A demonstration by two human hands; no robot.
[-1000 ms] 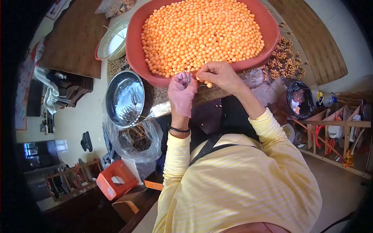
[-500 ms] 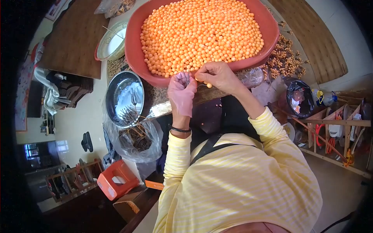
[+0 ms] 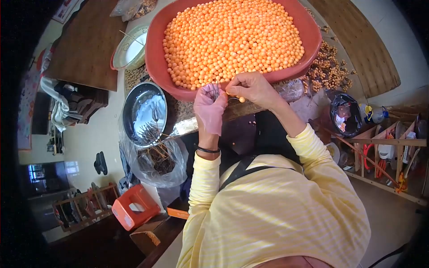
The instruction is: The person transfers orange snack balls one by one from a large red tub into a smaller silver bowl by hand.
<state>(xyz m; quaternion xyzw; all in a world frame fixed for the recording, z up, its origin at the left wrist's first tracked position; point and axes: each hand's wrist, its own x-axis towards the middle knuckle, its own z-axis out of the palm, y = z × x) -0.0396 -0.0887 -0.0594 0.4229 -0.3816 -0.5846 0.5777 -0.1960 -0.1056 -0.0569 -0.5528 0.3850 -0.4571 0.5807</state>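
My left hand, in a thin pink glove, is closed around a sprig of thin dark stems that point upward. Close against it, my right hand is bare and pinches a small orange ball at the stems; the fingertips partly hide it. Another orange ball hangs just below the right fingers. Both hands are at the near rim of a red basin heaped with orange balls.
To the left stand a dark pan with whitish liquid and stems, and a bowl of white liquid. A plastic bag of stems hangs below. Ball-covered sprigs lie to the right, above a black-lined bin.
Both hands stay together in nearly the same place, with only slight finger movement. The whole view has shifted a few pixels.
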